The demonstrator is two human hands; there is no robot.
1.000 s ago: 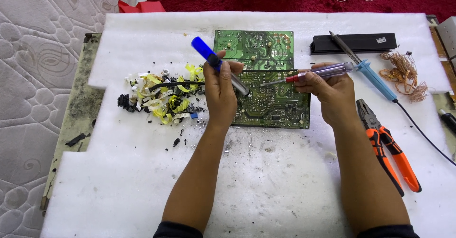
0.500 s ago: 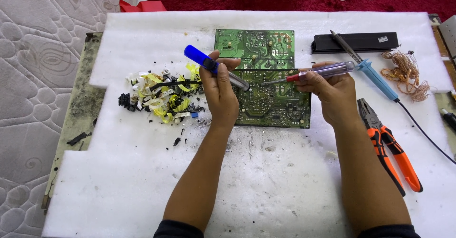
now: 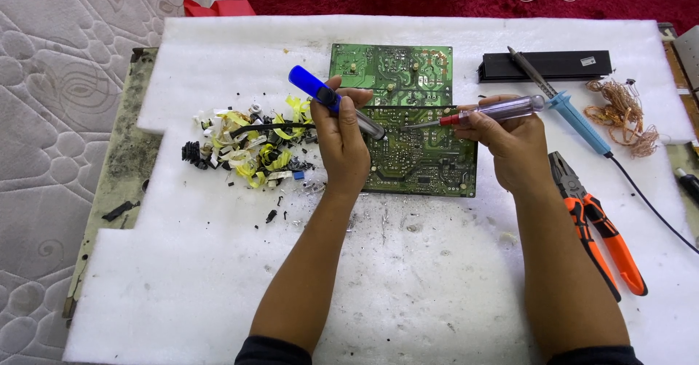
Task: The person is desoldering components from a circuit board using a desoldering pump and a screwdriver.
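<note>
My left hand (image 3: 342, 136) grips a blue-handled tool with a metal barrel (image 3: 314, 88), its tip angled down onto the green circuit board (image 3: 426, 161). My right hand (image 3: 510, 136) holds a screwdriver with a clear and red handle (image 3: 499, 110), its shaft pointing left at the board near the other tool's tip. A second green board (image 3: 389, 66) lies just behind the first. Both boards rest on a white foam sheet (image 3: 408, 285).
A pile of yellow, white and black removed parts (image 3: 244, 147) lies left of my left hand. Orange-handled pliers (image 3: 601, 223), a blue-handled soldering iron (image 3: 575, 117) with its cord, tangled copper wire (image 3: 622, 114) and a black bar (image 3: 546, 65) lie at the right.
The blue tool's handle has tilted slightly in my left hand. Both hands stay over the board, almost in the same place.
</note>
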